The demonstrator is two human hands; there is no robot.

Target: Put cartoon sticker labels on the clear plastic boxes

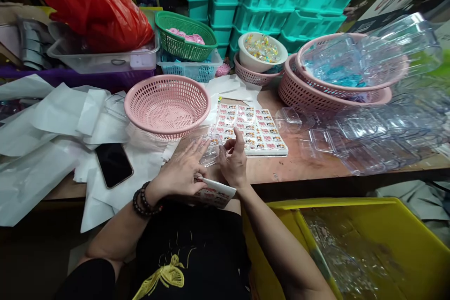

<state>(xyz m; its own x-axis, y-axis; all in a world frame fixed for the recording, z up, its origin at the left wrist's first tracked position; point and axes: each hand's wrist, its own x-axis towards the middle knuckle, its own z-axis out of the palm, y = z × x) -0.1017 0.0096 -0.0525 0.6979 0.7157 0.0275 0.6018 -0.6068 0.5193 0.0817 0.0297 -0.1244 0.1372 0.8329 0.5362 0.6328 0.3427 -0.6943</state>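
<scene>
A wooden workbench [260, 176] ran across the view, with stacked turquoise bins [260, 9] behind it and a yellow crate [351, 204] below right. On the bench, a round pink basket [165, 108] stood left of a stack of animal-print sticker sheets [265, 138]. The left hand [183, 164] lay over the near edge, grasping a loose sticker sheet [217, 193] while its fingers rested on a clear plastic case [211, 155]. The right hand [234, 157] was half curled, one digit at the case's right side; whether it gripped anything could not be told. The case sat between the hands, before the stack. A small sticker [213, 141] showed there, possibly seen through the plastic. The step seemed to be sticker placement; the next move called for a steady case and light fingertip pressure.
</scene>
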